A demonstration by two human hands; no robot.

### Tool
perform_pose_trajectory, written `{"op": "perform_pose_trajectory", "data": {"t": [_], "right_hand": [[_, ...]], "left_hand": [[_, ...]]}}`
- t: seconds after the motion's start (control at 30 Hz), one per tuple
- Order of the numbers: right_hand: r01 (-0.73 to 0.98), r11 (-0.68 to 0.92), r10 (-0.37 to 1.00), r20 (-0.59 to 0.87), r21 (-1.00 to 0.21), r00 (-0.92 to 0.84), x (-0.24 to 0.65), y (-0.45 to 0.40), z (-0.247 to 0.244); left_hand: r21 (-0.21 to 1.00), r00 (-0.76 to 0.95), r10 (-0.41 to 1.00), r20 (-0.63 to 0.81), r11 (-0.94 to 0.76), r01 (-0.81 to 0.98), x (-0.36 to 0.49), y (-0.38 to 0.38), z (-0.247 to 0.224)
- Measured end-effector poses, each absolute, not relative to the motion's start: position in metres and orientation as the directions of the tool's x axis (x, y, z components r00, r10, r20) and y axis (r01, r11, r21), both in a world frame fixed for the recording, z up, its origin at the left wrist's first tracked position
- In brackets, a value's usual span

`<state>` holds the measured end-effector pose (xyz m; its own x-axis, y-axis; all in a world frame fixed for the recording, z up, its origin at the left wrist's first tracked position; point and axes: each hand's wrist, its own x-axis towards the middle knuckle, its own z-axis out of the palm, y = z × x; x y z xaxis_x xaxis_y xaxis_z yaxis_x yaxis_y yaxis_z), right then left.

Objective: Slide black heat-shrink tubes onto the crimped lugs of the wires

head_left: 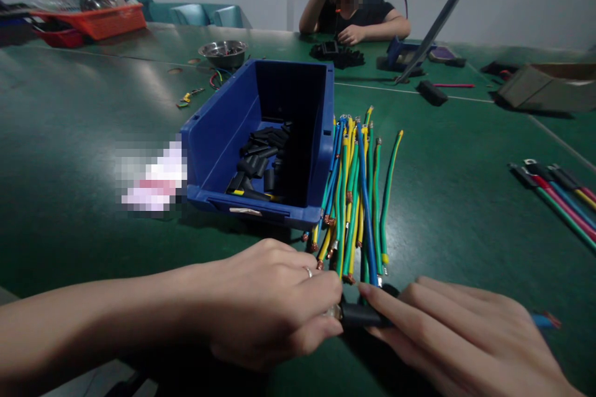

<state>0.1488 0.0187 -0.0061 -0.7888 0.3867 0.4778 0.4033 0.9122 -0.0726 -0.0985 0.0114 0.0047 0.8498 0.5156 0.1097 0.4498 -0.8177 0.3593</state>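
My left hand [279, 304] comes in from the left and pinches the metal terminal [333, 312] at the end of a cable. Just right of it, a black sleeve [362, 315] covers part of that cable, and the fingers of my right hand [456, 335] close around it. A blue cable end [542, 321] with bare copper strands sticks out beyond my right hand. Ahead of both hands lies a bundle of short cables [354, 192], green-yellow and blue, with copper or metal ends. My fingers hide part of the held cable.
A blue bin [218, 118] holds several black sleeve pieces [261, 155]. Finished-looking cables with black sleeves [559, 192] lie at right. Farther back are a metal bowl [226, 54], an orange basket [112, 22], a cardboard box [549, 87], a slanted metal bar [442, 18] and a seated person [367, 22].
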Motion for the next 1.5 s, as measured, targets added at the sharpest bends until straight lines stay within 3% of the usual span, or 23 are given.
{"op": "perform_pose_trajectory", "data": {"t": [0.33, 0.67, 1.0, 1.5], "right_hand": [[0.419, 0.897, 0.434, 0.452, -0.139, -0.779, 0.152, 0.016, -0.009], [0.468, 0.870, 0.472, 0.528, -0.152, -0.706, 0.144, 0.015, -0.004], [0.474, 0.866, 0.483, 0.516, -0.160, -0.707, 0.147, 0.016, -0.006], [0.464, 0.863, 0.501, 0.470, -0.201, -0.727, 0.147, 0.015, -0.007]], "left_hand": [[0.480, 0.848, 0.514, 0.127, -0.780, 0.401, -0.098, 0.012, 0.006], [0.452, 0.817, 0.566, 0.113, -0.761, 0.465, -0.096, 0.010, 0.006], [0.781, 0.769, 0.629, -0.115, -0.421, 0.461, -0.095, 0.007, 0.021], [0.801, 0.752, 0.639, -0.165, -0.358, 0.480, -0.092, 0.007, 0.022]]}}
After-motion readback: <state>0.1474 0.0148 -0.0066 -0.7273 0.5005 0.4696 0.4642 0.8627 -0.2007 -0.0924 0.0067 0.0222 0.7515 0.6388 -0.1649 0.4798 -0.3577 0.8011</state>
